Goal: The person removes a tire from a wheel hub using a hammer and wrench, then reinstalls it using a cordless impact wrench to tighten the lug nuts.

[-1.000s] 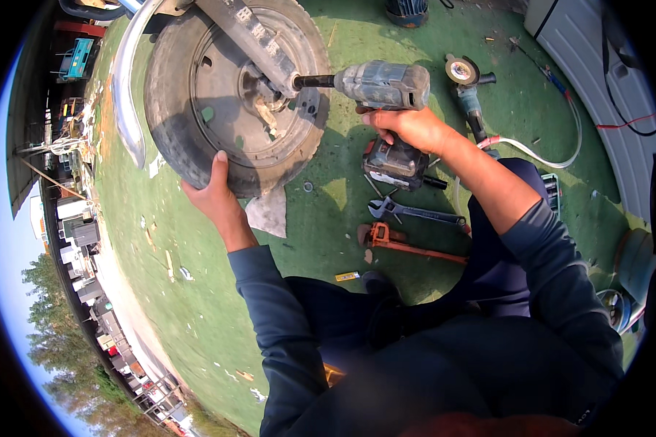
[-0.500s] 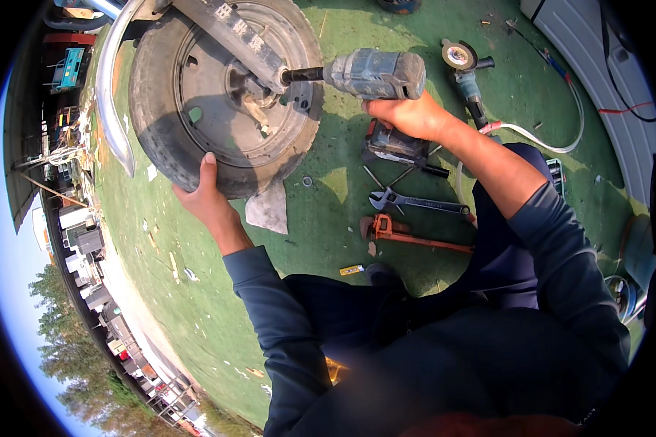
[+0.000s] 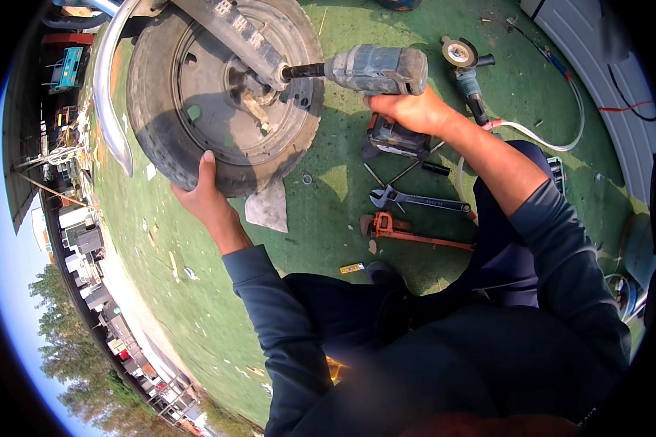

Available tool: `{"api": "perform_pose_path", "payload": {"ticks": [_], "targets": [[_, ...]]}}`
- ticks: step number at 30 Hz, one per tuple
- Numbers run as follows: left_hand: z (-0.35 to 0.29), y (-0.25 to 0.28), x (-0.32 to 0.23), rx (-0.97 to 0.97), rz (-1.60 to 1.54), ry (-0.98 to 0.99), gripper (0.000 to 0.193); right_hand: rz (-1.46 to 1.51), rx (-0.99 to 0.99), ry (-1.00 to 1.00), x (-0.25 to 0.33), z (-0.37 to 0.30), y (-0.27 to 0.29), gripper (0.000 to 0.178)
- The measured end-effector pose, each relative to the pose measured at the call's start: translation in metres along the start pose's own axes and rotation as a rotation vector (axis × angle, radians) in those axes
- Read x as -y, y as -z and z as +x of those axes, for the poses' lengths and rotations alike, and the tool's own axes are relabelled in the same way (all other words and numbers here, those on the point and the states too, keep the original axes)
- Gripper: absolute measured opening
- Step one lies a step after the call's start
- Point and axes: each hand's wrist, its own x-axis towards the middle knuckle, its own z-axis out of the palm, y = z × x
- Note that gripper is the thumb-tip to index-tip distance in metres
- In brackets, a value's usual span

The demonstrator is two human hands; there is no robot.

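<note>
My right hand [image 3: 412,111] is wrapped round the grip of a blue-grey cordless impact wrench [image 3: 377,69]. Its black socket [image 3: 304,71] sits against the end of a metal arm [image 3: 239,40], where the wheel's axle is; the nut itself is hidden. Under the hand shows the tool's dark battery base [image 3: 396,138]. With its thumb on the sidewall, my left hand [image 3: 205,195] grips the lower edge of a worn tyre [image 3: 160,124] on a dusty wheel rim [image 3: 204,80]; its other fingers go out of sight behind the tyre.
On the green floor [image 3: 299,262] lie an adjustable wrench [image 3: 423,201], an orange pipe wrench [image 3: 419,234], a small ring [image 3: 307,179] and a pale rag [image 3: 268,207]. An angle grinder [image 3: 470,80] rests at the far right, near a pale hose [image 3: 572,138]. A curved metal tube [image 3: 108,95] stands left of the wheel.
The impact wrench and my right hand have shifted very slightly up and to the right. The tyre has moved a little to the left; both hands keep their grips.
</note>
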Motion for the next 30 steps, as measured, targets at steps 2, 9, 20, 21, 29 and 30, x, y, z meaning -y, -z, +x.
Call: {"api": "perform_pose_path", "payload": {"ticks": [2, 9, 20, 21, 29, 30], "targets": [[0.0, 0.001, 0.002, -0.01, 0.006, -0.01, 0.063, 0.047, 0.0, -0.033, 0.003, -0.001, 0.0, 0.015], [-0.002, 0.002, 0.001, 0.005, 0.012, -0.026, 0.062, 0.113, 0.031, -0.124, 0.015, -0.002, -0.001, 0.011], [0.006, 0.009, 0.006, -0.073, 0.106, -0.003, 0.072, -0.022, 0.131, -0.063, 0.009, -0.001, 0.002, 0.022], [0.004, 0.009, 0.005, -0.067, 0.098, 0.006, 0.072, -0.038, 0.126, -0.073, 0.008, 0.0, 0.002, 0.022], [0.006, 0.013, 0.008, -0.055, 0.092, -0.025, 0.07, 0.07, 0.155, -0.062, 0.006, 0.005, -0.001, 0.011], [0.006, 0.015, 0.01, -0.054, 0.117, -0.028, 0.07, 0.07, 0.154, -0.053, 0.005, 0.004, -0.001, 0.01]]}}
